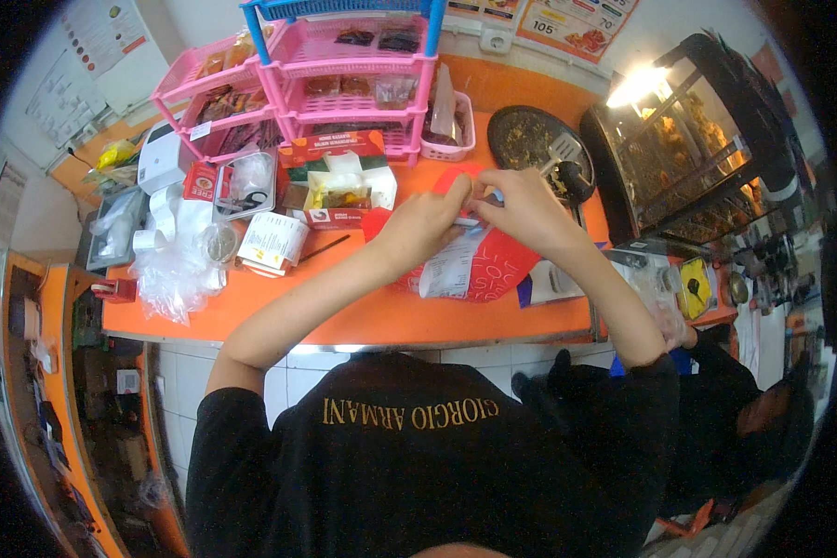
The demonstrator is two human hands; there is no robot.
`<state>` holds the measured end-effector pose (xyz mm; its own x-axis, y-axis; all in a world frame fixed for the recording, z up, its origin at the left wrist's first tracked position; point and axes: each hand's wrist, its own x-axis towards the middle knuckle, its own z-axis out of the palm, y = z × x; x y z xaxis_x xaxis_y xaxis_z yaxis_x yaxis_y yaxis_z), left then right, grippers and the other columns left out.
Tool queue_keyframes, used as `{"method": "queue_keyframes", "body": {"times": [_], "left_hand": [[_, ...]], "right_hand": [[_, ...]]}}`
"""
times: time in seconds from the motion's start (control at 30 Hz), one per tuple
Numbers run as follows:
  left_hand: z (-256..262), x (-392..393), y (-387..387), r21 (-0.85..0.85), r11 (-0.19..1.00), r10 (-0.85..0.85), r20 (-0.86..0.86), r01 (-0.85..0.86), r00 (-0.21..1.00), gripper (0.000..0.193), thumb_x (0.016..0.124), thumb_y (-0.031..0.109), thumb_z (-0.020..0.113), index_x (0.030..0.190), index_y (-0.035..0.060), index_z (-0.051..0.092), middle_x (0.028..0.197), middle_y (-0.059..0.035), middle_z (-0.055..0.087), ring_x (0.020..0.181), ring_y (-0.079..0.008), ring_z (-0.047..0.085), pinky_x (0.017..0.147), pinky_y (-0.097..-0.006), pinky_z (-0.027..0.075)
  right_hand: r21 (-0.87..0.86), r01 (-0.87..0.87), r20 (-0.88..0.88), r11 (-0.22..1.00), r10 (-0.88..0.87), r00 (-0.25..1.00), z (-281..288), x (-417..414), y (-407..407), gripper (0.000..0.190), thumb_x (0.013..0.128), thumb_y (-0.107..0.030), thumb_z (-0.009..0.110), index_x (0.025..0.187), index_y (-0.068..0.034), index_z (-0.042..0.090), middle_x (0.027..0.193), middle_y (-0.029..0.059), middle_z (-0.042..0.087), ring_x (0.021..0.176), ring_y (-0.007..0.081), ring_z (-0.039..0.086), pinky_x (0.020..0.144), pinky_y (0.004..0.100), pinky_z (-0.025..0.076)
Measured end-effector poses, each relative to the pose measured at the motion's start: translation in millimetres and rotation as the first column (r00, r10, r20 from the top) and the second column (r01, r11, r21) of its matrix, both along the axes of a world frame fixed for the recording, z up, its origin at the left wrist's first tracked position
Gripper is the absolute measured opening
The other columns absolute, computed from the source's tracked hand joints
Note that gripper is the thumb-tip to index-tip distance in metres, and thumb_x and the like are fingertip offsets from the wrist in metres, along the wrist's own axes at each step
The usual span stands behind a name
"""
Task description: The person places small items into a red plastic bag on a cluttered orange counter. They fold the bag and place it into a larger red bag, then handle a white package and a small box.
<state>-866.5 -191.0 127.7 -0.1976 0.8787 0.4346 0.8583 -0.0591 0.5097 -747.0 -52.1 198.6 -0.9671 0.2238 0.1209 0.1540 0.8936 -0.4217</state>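
A red plastic bag with white lettering [502,268] lies on the orange counter, a printed paper receipt [450,265] against its front. Both hands meet at the gathered top of the bag. My left hand [432,216] pinches it from the left, thumb and forefinger closed. My right hand [513,202] closes its fingers on the same top from the right, beside a small bluish-white piece. What exactly lies between the fingertips is partly hidden. Left of the bag stands an open food box [352,192] with wrapped food inside.
Pink plastic shelves [352,104] stand behind the box. A dark round pan [540,136] with a slotted spatula lies back right, near a lit food warmer [683,139]. Clear plastic bags [174,279] and a stack of printed cards [272,240] lie left. A co-worker's arm [711,363] is at right.
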Motion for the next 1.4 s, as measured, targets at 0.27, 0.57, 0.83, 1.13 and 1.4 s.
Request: {"method": "queue_keyframes", "body": {"times": [0.27,0.57,0.83,1.13,1.4], "left_hand": [[-1,-2,-2,0.033,0.999,-0.043,0.029,0.042,0.999,0.05,0.074,0.006,0.07,0.112,0.006,0.036,0.078,-0.0222,0.062,0.074,-0.0444,0.062,0.063,-0.0537,0.049],[2,-5,-4,-0.019,1.0,-0.006,0.098,0.008,0.995,0.049,0.077,0.009,0.072,0.109,0.0062,0.036,0.077,-0.023,0.063,0.076,-0.0444,0.063,0.06,-0.0507,0.049],[3,-6,-2,-0.06,0.996,-0.048,0.225,0.063,0.973,0.055,0.074,0.003,0.075,0.115,0.0062,0.039,0.08,-0.0182,0.065,0.075,-0.0355,0.068,0.06,-0.042,0.051],[11,0,0,-0.175,0.984,0.033,0.291,0.019,0.956,0.049,0.071,0.002,0.076,0.11,0.0053,0.046,0.082,-0.015,0.067,0.077,-0.0286,0.069,0.067,-0.0351,0.053],[12,-5,2,-0.126,0.983,-0.113,0.159,0.134,0.981,0.041,0.075,0.007,0.074,0.108,0.0049,0.05,0.081,-0.015,0.066,0.077,-0.031,0.068,0.064,-0.037,0.05]], "right_hand": [[-0.136,-0.121,0.074,0.983,0.132,0.988,5,1,7,0.02,0.074,-0.018,0.07,0.087,-0.004,0.068,0.081,0.0196,0.068,0.076,0.0359,0.067,0.072,0.0435,0.052],[0.094,-0.275,-0.146,0.957,0.286,0.947,-28,6,14,0.031,0.076,-0.017,0.069,0.102,-0.001,0.062,0.094,0.0195,0.066,0.088,0.0343,0.065,0.078,0.0423,0.05],[-0.158,-0.151,-0.236,0.976,0.111,0.965,-53,27,8,0.04,0.081,-0.017,0.069,0.115,0.0,0.058,0.1,0.0183,0.066,0.089,0.0302,0.066,0.08,0.038,0.052],[-0.263,-0.195,-0.387,0.945,0.081,0.918,-69,33,-2,0.035,0.078,-0.015,0.069,0.106,0.001,0.057,0.097,0.0196,0.062,0.092,0.0368,0.06,0.081,0.0438,0.048],[-0.249,-0.087,-0.344,0.964,-0.004,0.939,-78,34,-4,0.037,0.078,-0.01,0.071,0.109,-0.002,0.054,0.098,0.0183,0.063,0.093,0.0344,0.064,0.079,0.0421,0.049]]}}
